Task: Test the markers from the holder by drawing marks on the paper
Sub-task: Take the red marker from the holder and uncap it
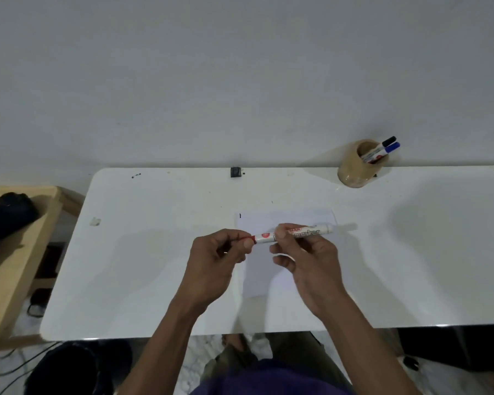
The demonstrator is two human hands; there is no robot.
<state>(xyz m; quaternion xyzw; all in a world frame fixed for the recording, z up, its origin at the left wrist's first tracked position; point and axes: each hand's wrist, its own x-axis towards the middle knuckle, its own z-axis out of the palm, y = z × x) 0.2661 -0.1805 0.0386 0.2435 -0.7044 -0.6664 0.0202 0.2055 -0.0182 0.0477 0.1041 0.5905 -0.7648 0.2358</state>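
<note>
I hold a white marker (311, 230) with red print level above a white sheet of paper (285, 218) in the middle of the white table (143, 266). My right hand (305, 260) grips the marker's barrel. My left hand (220, 258) pinches its red cap (247, 238) at the left end; the cap is mostly hidden by the fingers. One short black mark (240, 215) shows near the paper's far left corner. A tan holder (354, 169) stands at the back right of the table with a black-capped marker (388, 141) and a blue-capped marker (392, 147) leaning out of it.
A small black block (235, 172) sits at the table's back edge against the wall. A scrap of tape (95, 221) lies at the table's left. A wooden side table (17, 252) with a dark bag (6, 215) stands at the left. My knees are below the front edge.
</note>
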